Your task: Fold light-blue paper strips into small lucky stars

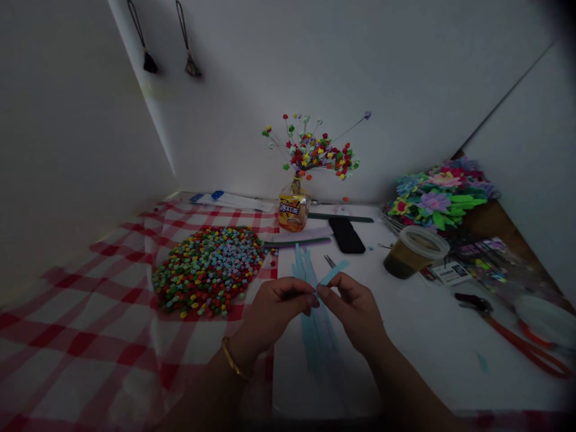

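Both of my hands meet over a bundle of light blue paper strips (pixel 310 336) lying on a white sheet (pixel 288 384). A single blue paper strip (pixel 333 273) is pinched between thumb and fingers of my right hand (pixel 355 306), its free end sticking up to the right. My left hand (pixel 283 300), with a gold bracelet (pixel 233 359) at the wrist, pinches at the strip's other end, where the fingertips almost touch. The fold between the fingertips is too small to make out. Just beyond the strip lie metal tweezer-like tips (pixel 330 261), partly hidden.
A heap of small folded paper stars (pixel 211 270) lies left on a red checked cloth (pixel 81 306). Behind stand a bottle (pixel 292 210) of star stems and a black phone (pixel 346 235). Right are a plastic cup (pixel 411 252), pliers (pixel 474 302), an orange strap (pixel 526 345) and fuzzy flowers (pixel 434 201).
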Demonstrator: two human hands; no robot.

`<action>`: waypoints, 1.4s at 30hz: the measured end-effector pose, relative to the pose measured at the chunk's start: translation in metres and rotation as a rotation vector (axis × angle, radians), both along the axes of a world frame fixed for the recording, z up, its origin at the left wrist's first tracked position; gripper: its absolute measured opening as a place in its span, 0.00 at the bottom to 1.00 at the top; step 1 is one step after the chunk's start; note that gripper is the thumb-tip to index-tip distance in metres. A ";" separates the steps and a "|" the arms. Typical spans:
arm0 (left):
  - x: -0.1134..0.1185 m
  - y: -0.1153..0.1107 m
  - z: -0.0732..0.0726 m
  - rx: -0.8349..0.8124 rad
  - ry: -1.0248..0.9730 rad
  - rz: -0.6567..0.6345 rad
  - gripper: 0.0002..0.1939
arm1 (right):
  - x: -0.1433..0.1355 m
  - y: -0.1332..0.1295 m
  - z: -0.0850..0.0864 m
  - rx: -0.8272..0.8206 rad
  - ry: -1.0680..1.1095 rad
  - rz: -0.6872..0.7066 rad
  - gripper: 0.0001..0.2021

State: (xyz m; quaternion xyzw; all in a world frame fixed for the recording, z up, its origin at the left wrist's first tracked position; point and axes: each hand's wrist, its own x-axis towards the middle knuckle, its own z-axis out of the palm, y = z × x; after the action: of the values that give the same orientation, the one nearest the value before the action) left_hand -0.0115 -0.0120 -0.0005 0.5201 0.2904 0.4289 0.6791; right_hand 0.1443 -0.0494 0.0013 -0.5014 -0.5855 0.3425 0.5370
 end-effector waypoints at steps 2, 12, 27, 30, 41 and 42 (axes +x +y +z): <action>0.001 -0.001 0.002 -0.016 0.020 0.018 0.04 | 0.001 0.000 -0.002 -0.040 0.028 -0.006 0.08; -0.001 -0.001 0.002 0.016 -0.036 0.011 0.02 | 0.003 0.001 -0.003 -0.042 0.132 0.023 0.07; 0.003 -0.001 -0.002 -0.014 -0.055 0.039 0.07 | -0.006 0.001 -0.001 0.174 -0.126 -0.161 0.06; 0.004 -0.003 -0.001 -0.032 -0.056 0.053 0.08 | -0.005 0.001 -0.002 0.158 -0.157 -0.191 0.07; 0.007 -0.003 -0.002 -0.008 -0.046 0.068 0.05 | -0.002 0.002 -0.008 0.058 0.068 -0.108 0.07; 0.007 -0.003 -0.002 -0.001 -0.038 0.070 0.04 | -0.001 0.002 -0.008 0.055 0.068 -0.108 0.07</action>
State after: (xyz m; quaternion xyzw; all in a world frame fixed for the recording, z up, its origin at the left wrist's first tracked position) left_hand -0.0049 -0.0154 -0.0021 0.5010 0.2957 0.4621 0.6693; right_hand 0.1435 -0.0471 -0.0068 -0.5053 -0.5482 0.3139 0.5879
